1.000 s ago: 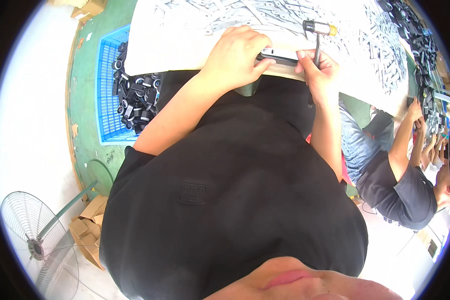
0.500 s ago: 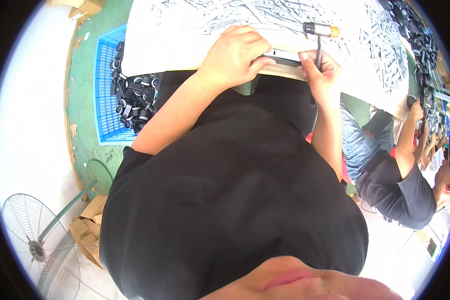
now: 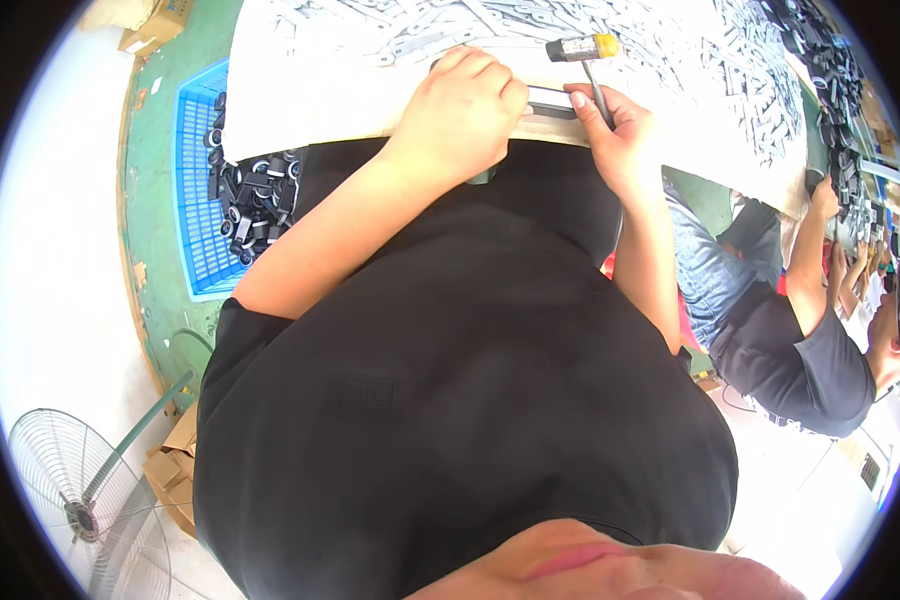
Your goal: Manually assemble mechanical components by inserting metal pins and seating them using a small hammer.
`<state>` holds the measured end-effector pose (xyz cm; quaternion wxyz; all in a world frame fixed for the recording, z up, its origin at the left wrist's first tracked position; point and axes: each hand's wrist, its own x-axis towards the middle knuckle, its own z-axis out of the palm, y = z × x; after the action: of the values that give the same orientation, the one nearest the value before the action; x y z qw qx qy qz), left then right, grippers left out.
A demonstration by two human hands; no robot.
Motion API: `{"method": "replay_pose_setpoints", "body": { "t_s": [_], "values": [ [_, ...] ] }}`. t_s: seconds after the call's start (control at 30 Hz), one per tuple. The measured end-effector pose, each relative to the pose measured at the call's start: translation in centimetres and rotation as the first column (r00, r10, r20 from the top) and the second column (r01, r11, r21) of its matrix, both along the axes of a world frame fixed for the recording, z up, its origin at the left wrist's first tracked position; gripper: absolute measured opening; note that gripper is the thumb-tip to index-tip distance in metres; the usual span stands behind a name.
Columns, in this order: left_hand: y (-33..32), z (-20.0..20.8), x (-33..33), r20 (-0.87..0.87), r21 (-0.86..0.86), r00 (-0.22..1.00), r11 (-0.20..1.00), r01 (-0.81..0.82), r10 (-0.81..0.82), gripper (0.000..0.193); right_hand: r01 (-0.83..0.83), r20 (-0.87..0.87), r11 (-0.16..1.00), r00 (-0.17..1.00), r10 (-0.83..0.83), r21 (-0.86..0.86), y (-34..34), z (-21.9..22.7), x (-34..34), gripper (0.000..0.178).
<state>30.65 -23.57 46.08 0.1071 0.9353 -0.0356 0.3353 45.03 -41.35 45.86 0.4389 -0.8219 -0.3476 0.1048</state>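
Note:
My left hand (image 3: 458, 115) is closed round the left end of a slim dark bar-shaped part (image 3: 553, 110) with a pale metal strip along it, at the table's near edge. Its knuckles face up and hide that end. On the other side my right hand (image 3: 622, 135) grips the handle of a small mallet (image 3: 583, 47), whose black-and-yellow head stands tilted above the part. The thumb and fingertips of this same hand also touch the part's right end. Many loose flat grey metal strips (image 3: 690, 85) lie just beyond both hands.
A blue crate (image 3: 198, 225) of black wheeled parts stands left of the table (image 3: 305, 105). A floor fan (image 3: 82, 515) and cardboard boxes (image 3: 177, 470) are lower left. At right a co-worker (image 3: 800, 350) sits by a heap of black parts (image 3: 838, 90).
My left hand has rolled over, its knuckles now covering more of the part's left end. The mallet head has tipped left in my right hand. The whole view has shifted slightly.

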Motion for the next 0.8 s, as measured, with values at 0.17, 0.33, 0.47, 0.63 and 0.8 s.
{"method": "replay_pose_setpoints", "body": {
  "t_s": [0.17,0.33,0.47,0.63,0.8],
  "values": [
    [-2.7,0.2,0.4,-0.077,0.113,0.980,0.978,-0.174,0.183,0.023,0.014,0.131,0.998,0.991,-0.006,-0.063,0.2,0.6,-0.5,0.025],
    [-2.8,-1.7,1.8,0.011,0.039,0.995,0.994,-0.099,0.099,0.028,0.000,0.128,1.000,0.992,0.002,-0.015,0.4,0.5,-0.3,0.023],
    [-2.8,-1.3,1.7,-0.059,0.002,0.994,0.996,-0.090,0.090,0.029,0.004,0.115,1.000,0.993,-0.002,-0.018,0.3,0.7,-0.6,0.023],
    [-2.8,-1.5,2.0,-0.053,0.029,0.995,0.996,-0.082,0.084,0.029,0.018,0.121,0.999,0.992,-0.023,0.041,0.1,-0.2,-0.6,0.021],
    [-2.8,-1.7,2.1,-0.024,-0.002,0.997,0.997,-0.078,0.078,0.028,0.026,-0.031,0.991,0.999,-0.022,0.131,-2.1,0.1,-1.0,0.029]
  ]
}}
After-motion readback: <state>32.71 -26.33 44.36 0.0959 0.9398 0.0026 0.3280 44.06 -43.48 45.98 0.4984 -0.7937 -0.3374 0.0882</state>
